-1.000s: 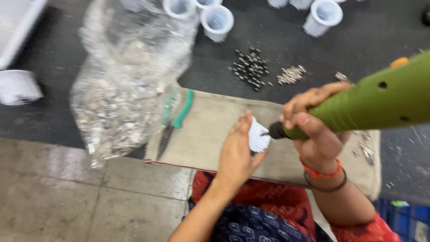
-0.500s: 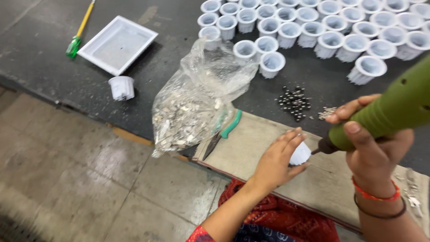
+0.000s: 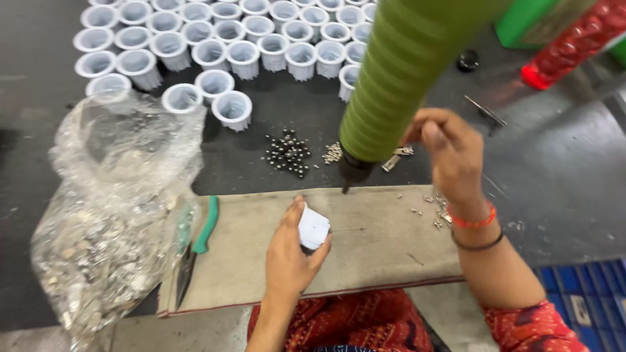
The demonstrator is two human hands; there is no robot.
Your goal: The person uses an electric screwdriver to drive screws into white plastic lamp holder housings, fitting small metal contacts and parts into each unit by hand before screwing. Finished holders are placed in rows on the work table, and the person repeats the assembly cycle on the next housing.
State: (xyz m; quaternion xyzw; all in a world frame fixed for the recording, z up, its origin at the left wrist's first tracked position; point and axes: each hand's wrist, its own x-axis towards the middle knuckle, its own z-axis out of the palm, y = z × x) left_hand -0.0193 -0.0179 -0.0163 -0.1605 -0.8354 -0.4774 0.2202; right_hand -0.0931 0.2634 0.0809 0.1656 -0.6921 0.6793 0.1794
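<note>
We now see the green power screwdriver [image 3: 398,85] lifted clear of the small white plastic part [image 3: 313,227], its bit hanging just above the padded board [image 3: 372,241] at the part's one o'clock, whereas half a second ago the tip sat against the part. The left hand [image 3: 290,257] stays closed on the part, pinning it to the board, while the right hand [image 3: 450,156] rests with curled fingers beside the tool's body. We judge one fastening finished; rows of white cups [image 3: 228,45] wait at twelve o'clock on the tabletop [image 3: 554,176].
</note>
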